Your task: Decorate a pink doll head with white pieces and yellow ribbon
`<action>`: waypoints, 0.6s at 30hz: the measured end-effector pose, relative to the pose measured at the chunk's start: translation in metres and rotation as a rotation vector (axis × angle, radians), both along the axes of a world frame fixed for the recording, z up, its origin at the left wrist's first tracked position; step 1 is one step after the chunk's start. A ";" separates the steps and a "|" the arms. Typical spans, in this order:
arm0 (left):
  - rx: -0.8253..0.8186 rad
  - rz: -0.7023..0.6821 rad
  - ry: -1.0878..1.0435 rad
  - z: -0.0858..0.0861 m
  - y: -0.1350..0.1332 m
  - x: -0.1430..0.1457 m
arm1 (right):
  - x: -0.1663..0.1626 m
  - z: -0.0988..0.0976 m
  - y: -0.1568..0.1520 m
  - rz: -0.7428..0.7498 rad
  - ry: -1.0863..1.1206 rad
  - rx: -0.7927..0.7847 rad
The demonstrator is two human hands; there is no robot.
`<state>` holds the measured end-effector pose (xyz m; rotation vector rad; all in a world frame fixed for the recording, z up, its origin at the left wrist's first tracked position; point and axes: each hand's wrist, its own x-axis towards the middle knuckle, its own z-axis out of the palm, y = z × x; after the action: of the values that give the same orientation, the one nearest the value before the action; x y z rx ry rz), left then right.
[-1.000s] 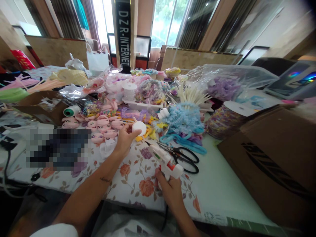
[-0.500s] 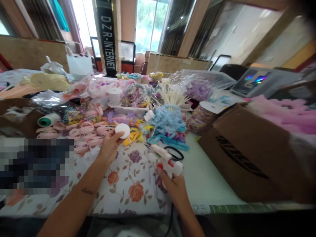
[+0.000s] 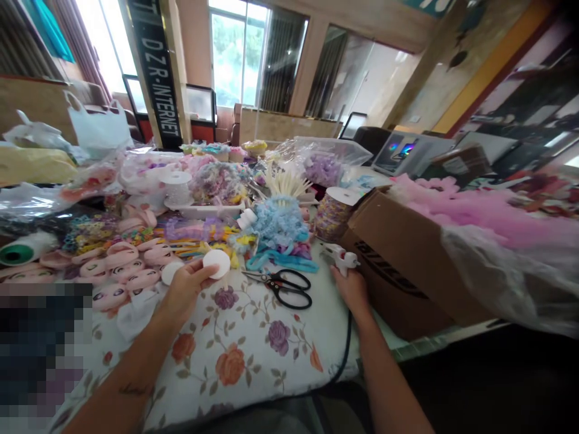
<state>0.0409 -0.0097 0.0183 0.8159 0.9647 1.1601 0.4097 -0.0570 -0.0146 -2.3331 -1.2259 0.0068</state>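
Grip on white disc (image 3: 216, 263) and glue gun (image 3: 340, 257) at floral bench (image 3: 239, 352).
Your left hand (image 3: 183, 290) pinches the white disc over the bench; your right hand (image 3: 351, 289) is clamped round the glue gun, just beside the cardboard box (image 3: 407, 271); scissors (image 3: 284, 287) lie between.

Reaching forward with both bare forearms from the lower edge of the head view, well apart from each other. Holding the left hand (image 3: 183, 291) out ahead of a nearly straight wrist, thumb and fingertips closed in a pinch, palm turned inward. Showing a small dark mark on the left forearm (image 3: 129, 386), angled in from the lower left. Stretching the right forearm (image 3: 384, 386) up and slightly leftward, with the right hand (image 3: 350, 288) curled tight in a grip, its back toward the camera.
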 end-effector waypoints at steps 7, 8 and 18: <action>0.032 -0.023 0.026 0.000 -0.002 0.001 | -0.004 0.002 -0.020 0.021 -0.021 -0.036; 0.027 -0.017 0.032 0.000 -0.002 0.002 | -0.009 0.002 -0.026 0.020 -0.071 -0.004; 0.078 -0.009 0.162 -0.001 -0.005 0.004 | -0.160 0.026 -0.044 0.877 -0.315 0.660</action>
<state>0.0453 -0.0147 0.0171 0.9879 1.0526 1.1425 0.2494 -0.1009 0.0117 -1.1492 -1.9461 -0.4092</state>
